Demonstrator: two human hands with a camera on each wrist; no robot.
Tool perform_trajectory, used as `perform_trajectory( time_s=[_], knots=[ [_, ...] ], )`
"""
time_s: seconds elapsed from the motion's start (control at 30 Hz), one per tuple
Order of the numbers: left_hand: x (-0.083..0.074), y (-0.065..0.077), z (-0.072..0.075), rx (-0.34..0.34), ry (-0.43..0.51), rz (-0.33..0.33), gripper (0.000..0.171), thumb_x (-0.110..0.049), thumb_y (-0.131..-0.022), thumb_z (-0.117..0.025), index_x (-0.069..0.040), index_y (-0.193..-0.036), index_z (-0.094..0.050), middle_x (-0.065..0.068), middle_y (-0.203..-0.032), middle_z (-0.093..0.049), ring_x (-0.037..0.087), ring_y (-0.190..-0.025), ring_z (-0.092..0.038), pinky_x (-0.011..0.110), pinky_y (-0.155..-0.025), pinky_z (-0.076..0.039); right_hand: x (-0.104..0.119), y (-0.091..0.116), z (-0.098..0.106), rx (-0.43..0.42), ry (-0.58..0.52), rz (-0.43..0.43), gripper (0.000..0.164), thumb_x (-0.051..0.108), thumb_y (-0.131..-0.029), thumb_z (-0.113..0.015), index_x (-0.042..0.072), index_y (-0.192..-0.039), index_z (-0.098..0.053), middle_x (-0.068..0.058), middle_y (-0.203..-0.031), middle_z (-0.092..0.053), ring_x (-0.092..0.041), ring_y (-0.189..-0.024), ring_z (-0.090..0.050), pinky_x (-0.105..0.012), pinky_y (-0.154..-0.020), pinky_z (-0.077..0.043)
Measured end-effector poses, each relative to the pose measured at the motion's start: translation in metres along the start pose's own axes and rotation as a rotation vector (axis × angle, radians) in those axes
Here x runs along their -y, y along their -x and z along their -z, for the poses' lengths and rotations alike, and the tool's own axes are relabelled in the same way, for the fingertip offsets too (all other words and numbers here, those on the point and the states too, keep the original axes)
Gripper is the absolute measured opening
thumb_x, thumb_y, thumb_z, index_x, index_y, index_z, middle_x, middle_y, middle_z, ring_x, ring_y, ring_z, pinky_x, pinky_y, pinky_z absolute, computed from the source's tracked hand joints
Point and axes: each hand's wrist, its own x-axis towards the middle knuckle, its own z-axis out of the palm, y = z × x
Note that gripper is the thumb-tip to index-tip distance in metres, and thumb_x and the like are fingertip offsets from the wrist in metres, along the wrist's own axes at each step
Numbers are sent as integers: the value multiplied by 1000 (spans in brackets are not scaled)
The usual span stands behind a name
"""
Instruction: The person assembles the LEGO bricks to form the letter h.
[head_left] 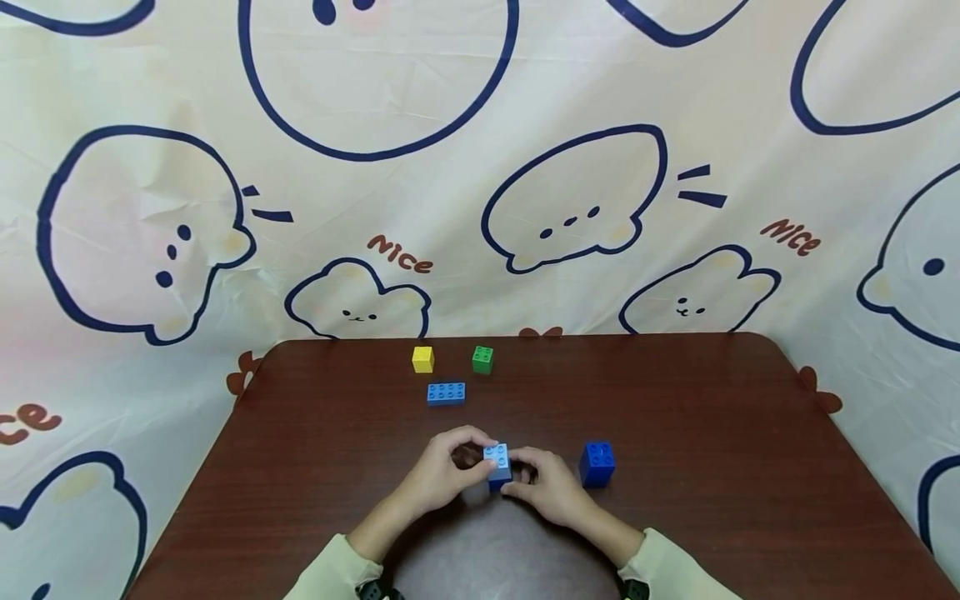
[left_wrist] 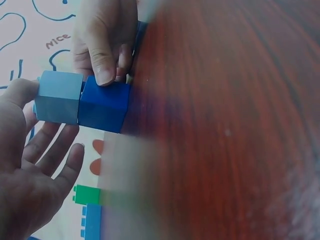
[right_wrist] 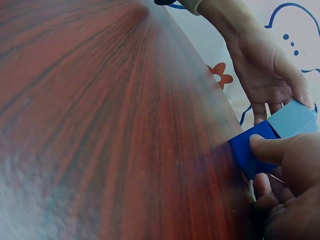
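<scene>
Near the front of the table, a light blue toy brick (head_left: pixel 497 455) stands on top of a dark blue brick (head_left: pixel 500 484). My left hand (head_left: pixel 442 473) pinches the light blue brick between thumb and fingers. From the other side, my right hand (head_left: pixel 553 487) holds the dark blue brick, its thumb pressed on one face in the right wrist view. Between the light blue brick (left_wrist: pixel 59 102) and the dark blue brick (left_wrist: pixel 105 106), a narrow gap shows along one edge in the left wrist view. The dark blue brick's far side is hidden by fingers.
Another dark blue brick (head_left: pixel 597 465) stands to the right of my right hand. Farther back are a blue brick (head_left: pixel 446 394) with two rows of studs, a yellow brick (head_left: pixel 423 360) and a green brick (head_left: pixel 483 360). A printed cloth (head_left: pixel 450 192) hangs behind the brown table (head_left: pixel 697 417).
</scene>
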Motion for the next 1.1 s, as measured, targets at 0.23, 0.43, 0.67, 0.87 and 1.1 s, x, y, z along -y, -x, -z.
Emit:
perform_trajectory(
  time_s=[0.23, 0.43, 0.67, 0.87, 1.1],
  knots=[
    [1, -3, -3, 21, -8, -17, 18, -12, -93, -76, -9, -110, -72, 6, -105, -69, 19, -86, -66, 30, -76, -57, -3, 0, -2, -4, -6, 19, 32, 13, -87, -82, 10, -118, -72, 5, -82, -59, -6, -68, -53, -24, -58, -47],
    [3, -3, -4, 14, -10, 1, 19, -10, -92, -76, -10, -110, -72, 5, -105, -68, 19, -83, -64, 29, -74, -57, -3, 0, -2, -5, -15, 33, 30, 13, -88, -81, 12, -116, -72, 4, -82, -58, -6, -67, -53, -24, -58, -46],
    [1, -2, -6, 22, 7, 31, 20, -9, -93, -76, -10, -112, -71, 5, -104, -68, 20, -81, -63, 29, -73, -57, -1, 1, -1, -1, -12, 15, 31, 12, -87, -81, 10, -116, -72, 4, -83, -58, -6, -68, -53, -24, -58, -46],
    [-1, -1, -7, 13, -25, 25, 20, -10, -93, -76, -12, -111, -71, 2, -104, -68, 20, -82, -62, 28, -72, -56, -1, 2, -1, 2, -3, 9, 30, 13, -88, -81, 12, -116, -72, 5, -84, -59, -8, -69, -53, -24, -59, -47],
    [0, -1, -7, 22, -2, 84, 19, -12, -94, -74, -13, -112, -69, 5, -104, -67, 21, -78, -61, 26, -68, -54, -2, 1, 0, 4, 2, 10, 32, 14, -88, -81, 13, -118, -72, 4, -86, -60, -8, -70, -54, -25, -59, -48]
  ],
)
